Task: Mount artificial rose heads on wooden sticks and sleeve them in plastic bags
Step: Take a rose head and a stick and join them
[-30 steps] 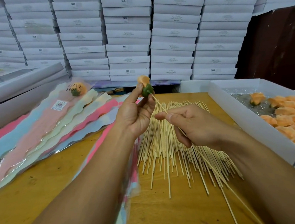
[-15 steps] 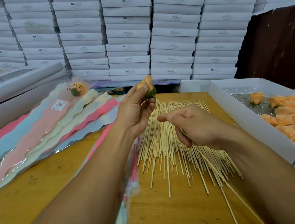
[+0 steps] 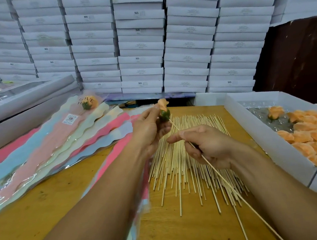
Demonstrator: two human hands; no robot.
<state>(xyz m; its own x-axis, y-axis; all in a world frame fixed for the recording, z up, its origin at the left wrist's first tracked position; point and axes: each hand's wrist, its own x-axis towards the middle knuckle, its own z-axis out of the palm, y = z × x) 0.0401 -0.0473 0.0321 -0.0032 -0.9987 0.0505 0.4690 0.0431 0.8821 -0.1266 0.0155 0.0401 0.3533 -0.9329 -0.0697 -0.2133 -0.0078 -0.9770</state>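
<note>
The rose head (image 3: 163, 109) has tipped over since a second ago, its green base now turned down onto the stick (image 3: 219, 174). My left hand (image 3: 150, 129) has its grip pinched on the bloom, held above the surface (image 3: 182, 230); my right hand (image 3: 209, 144) has its grip closed round the stick, tip at the base (seated, I'd judge). Sleeving comes next, from the plastic bags (image 3: 41, 147) on the left.

Wood table (image 3: 182, 230) w/ sticks (image 3: 186, 165), sleeves (image 3: 47, 148), rose box (image 3: 267, 144).
</note>
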